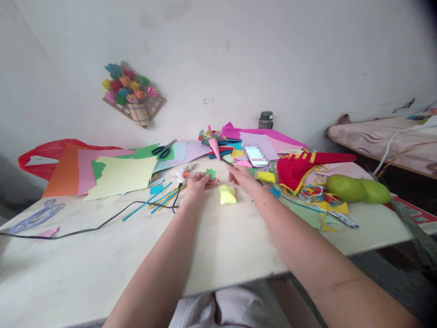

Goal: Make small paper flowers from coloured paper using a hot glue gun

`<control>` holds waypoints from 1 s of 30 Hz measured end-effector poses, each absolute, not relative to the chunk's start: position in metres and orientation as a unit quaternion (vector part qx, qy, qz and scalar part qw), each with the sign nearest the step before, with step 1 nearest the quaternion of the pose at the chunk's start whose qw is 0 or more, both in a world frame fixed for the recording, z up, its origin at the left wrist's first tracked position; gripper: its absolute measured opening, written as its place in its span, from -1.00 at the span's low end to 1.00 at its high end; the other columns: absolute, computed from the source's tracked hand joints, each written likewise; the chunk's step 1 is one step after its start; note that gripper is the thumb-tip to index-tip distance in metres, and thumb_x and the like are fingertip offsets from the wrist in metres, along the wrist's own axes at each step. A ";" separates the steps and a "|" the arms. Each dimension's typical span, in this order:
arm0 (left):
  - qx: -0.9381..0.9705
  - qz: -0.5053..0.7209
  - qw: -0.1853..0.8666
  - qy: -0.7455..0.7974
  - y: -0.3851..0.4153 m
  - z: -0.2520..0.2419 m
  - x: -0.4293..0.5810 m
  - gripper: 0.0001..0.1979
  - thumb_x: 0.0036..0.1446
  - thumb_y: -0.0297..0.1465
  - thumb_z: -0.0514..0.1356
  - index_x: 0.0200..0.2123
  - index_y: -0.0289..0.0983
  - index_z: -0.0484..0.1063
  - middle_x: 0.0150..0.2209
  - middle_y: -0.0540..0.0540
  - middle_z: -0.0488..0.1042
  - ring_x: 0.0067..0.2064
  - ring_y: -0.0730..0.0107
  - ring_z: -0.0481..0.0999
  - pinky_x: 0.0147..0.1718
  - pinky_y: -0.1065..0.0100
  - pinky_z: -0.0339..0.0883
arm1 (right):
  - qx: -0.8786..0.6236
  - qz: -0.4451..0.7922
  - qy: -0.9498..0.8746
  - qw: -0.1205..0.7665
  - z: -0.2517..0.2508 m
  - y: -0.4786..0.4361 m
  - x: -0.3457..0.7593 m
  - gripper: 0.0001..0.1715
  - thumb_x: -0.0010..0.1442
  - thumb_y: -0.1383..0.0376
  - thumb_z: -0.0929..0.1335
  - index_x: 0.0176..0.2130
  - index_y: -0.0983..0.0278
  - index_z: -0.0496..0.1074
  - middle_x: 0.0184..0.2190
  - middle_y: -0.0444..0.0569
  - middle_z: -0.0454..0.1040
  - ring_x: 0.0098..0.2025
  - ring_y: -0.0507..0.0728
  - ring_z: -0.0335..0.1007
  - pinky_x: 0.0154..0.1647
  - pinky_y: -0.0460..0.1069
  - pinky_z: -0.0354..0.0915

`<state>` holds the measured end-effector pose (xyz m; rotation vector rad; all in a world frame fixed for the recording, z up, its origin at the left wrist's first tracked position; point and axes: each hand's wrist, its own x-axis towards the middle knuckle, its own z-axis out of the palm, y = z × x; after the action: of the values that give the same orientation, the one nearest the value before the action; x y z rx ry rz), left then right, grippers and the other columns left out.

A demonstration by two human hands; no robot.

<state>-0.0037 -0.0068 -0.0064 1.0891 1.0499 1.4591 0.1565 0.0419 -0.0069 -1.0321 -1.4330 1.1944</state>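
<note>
My left hand (198,183) pinches a small green paper cut-out (210,173) with a jagged, star-like edge. Closed around a thin dark stick (226,161), my right hand (241,176) is a short way to the right; the stick's exact kind is unclear. A soft yellow block (227,195) lies on the table between and just below both hands. Beside my left hand is a white glue gun (179,176) with a black cord. Just beyond the hands, a pink paper cone (214,148) holds small colourful paper flowers.
Coloured paper sheets (119,177) and dark scissors (164,149) lie at the left. To the right are a red and yellow cloth (300,168), green mangoes (355,189) and paper scraps. A black cord (102,223) crosses the table (85,273). A flask (265,120) stands by the wall.
</note>
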 end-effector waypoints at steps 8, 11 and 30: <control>0.449 0.604 0.496 0.433 -0.006 -0.006 -0.004 -0.76 -0.13 -0.33 0.26 -0.46 -0.38 0.32 -0.50 -0.14 0.50 -0.50 0.41 0.50 -0.46 0.40 0.40 | -0.440 0.501 -0.586 0.459 -0.008 0.043 0.156 -0.88 -0.03 0.34 0.36 -0.51 0.35 0.34 -0.63 -0.11 0.43 -0.70 -0.10 0.22 -0.78 -0.22 0.05; 0.449 0.603 0.495 0.435 -0.006 -0.006 -0.004 -0.76 -0.13 -0.34 0.27 -0.47 -0.37 0.31 -0.50 -0.13 0.50 -0.50 0.41 0.50 -0.47 0.41 0.40 | -0.445 0.506 -0.576 0.463 -0.008 0.044 0.157 -0.84 0.03 0.30 0.32 -0.51 0.35 0.33 -0.65 -0.10 0.42 -0.72 -0.10 0.22 -0.80 -0.21 0.03; 0.453 0.602 0.496 0.431 -0.007 -0.006 -0.005 -0.72 -0.16 -0.30 0.27 -0.45 -0.38 0.33 -0.49 -0.15 0.50 -0.49 0.40 0.50 -0.46 0.40 0.39 | -0.471 0.469 -0.602 0.442 -0.005 0.041 0.155 -0.87 0.01 0.34 0.33 -0.52 0.35 0.36 -0.58 -0.05 0.48 -0.69 -0.09 0.26 -0.78 -0.22 0.04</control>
<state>-0.0047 -0.0065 -0.0063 1.0974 1.0431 1.4592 0.1547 0.0407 -0.0053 -1.1699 -1.4941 1.1650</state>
